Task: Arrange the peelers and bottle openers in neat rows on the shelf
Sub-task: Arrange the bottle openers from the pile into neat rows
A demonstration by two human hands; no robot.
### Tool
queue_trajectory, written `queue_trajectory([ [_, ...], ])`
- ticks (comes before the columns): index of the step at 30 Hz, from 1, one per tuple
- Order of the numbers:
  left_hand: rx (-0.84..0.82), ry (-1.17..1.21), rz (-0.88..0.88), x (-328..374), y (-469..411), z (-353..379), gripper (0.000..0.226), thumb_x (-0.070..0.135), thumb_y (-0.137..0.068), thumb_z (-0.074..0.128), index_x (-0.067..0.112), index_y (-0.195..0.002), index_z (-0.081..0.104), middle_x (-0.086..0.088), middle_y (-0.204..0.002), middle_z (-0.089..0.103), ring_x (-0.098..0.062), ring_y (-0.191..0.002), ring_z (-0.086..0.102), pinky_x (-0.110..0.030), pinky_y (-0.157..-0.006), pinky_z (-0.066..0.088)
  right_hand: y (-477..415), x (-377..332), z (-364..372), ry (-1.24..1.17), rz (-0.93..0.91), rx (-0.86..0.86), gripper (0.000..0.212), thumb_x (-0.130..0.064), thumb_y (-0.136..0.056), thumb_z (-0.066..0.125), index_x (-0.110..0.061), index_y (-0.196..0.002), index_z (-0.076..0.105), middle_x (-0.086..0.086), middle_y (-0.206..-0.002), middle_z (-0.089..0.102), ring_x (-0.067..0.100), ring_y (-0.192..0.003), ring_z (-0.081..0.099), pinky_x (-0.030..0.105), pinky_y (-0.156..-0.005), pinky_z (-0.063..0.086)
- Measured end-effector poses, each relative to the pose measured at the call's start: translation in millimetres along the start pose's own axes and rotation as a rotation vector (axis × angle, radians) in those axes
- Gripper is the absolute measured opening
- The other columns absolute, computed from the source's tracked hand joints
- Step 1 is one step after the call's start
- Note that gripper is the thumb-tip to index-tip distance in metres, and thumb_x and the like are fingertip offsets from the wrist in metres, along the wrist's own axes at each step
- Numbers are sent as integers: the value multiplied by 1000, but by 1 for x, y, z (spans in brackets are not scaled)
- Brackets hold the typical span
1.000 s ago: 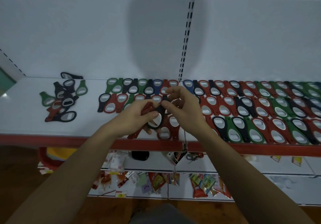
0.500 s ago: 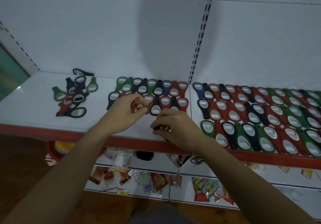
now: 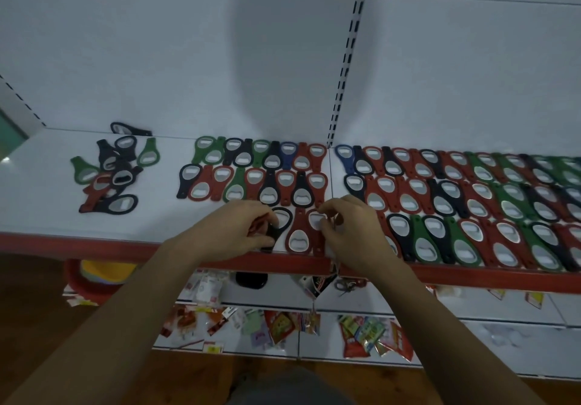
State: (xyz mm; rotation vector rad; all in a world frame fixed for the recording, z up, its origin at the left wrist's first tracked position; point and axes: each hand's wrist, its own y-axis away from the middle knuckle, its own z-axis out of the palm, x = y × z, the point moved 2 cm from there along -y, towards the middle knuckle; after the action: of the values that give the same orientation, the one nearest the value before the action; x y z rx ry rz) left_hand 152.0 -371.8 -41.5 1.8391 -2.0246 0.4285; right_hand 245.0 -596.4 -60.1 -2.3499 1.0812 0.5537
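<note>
Gripping the handle of one black bottle opener (image 3: 280,217), its ring end jutting past the thumb, the left hand (image 3: 236,229) rested at the shelf (image 3: 41,206) front edge. The right hand (image 3: 349,231) pinched one red opener (image 3: 315,219); a second red opener (image 3: 298,237) lay between them. Three neat rows (image 3: 471,198) ran rightward; one loose pile (image 3: 110,175) sat well left.
</note>
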Motion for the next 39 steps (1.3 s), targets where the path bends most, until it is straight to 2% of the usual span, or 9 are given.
queue_trajectory([
  [5, 47, -2, -14, 3, -3, 5, 31, 45, -84, 79, 29, -108, 68, 18, -84, 62, 1, -78, 57, -22, -70, 48, 5, 3, 1, -17, 3, -33, 9, -16, -90, 71, -18, -99, 73, -3, -94, 57, 10, -76, 57, 8, -71, 38],
  [9, 59, 1, -24, 5, -3, 8, 34, 51, -83, 78, 30, -106, 66, 17, -84, 62, -1, -79, 58, -28, -72, 53, 5, 4, 2, -25, 6, -44, 9, -16, -90, 71, -17, -98, 75, -4, -95, 58, 9, -77, 58, 8, -73, 40],
  [18, 66, 66, -30, 7, -5, 8, 28, 41, -90, 74, 27, -113, 67, 12, -85, 61, -4, -76, 57, -24, -68, 48, 5, 0, 2, 5, -24, -27, 14, -18, -90, 70, -16, -103, 76, -3, -101, 61, 14, -90, 59, 31, -83, 54],
  [22, 169, 733, -116, 10, -6, -6, 37, -5, -102, 44, 15, -129, 59, 2, -92, 62, -9, -73, 55, -22, -62, 47, 0, -13, -5, -97, -19, 69, 14, -22, -92, 70, -19, -105, 73, -9, -97, 63, 5, -84, 58, 17, -76, 47],
  [26, 343, 1414, -148, 27, -14, -13, 33, -5, -104, 38, -2, -132, 55, -17, -125, 70, -31, -117, 67, -41, -97, 56, -15, -51, -2, -411, 30, 54, 12, -26, -90, 75, -20, -99, 70, -14, -86, 70, 2, -77, 65, 12, -68, 49],
  [32, 504, 1547, -195, 27, -16, -13, 25, 8, -106, 45, 7, -122, 64, -16, -125, 71, -32, -120, 66, -47, -100, 54, -37, -76, 18, -640, 123, 27, 19, -17, -88, 78, -15, -104, 69, -2, -77, 74, 8, -71, 71, 23, -68, 57],
  [35, 551, 1475, -287, 12, -9, -24, 31, 21, -109, 39, 9, -128, 60, -11, -118, 74, -31, -105, 72, -50, -86, 61, -42, -73, 18, -620, 116, 76, 15, -11, -89, 75, -15, -104, 72, -8, -79, 73, 6, -73, 69, 16, -65, 53],
  [37, 588, 1268, -306, -3, -4, -34, 28, 26, -110, 38, 14, -122, 61, -6, -106, 76, -29, -81, 73, -44, -64, 62, -45, -70, 16, -500, 66, 71, 14, -8, -86, 78, -18, -94, 74, -12, -81, 70, 6, -75, 64, 13, -65, 48],
  [39, 560, 1033, -305, -18, 1, -39, 21, 24, -109, 43, 18, -110, 64, -3, -88, 73, -21, -57, 56, -31, -45, 44, -47, -72, 17, -382, -38, 15, 21, 0, -81, 79, -20, -85, 75, -13, -85, 71, 5, -79, 64, 10, -69, 48],
])
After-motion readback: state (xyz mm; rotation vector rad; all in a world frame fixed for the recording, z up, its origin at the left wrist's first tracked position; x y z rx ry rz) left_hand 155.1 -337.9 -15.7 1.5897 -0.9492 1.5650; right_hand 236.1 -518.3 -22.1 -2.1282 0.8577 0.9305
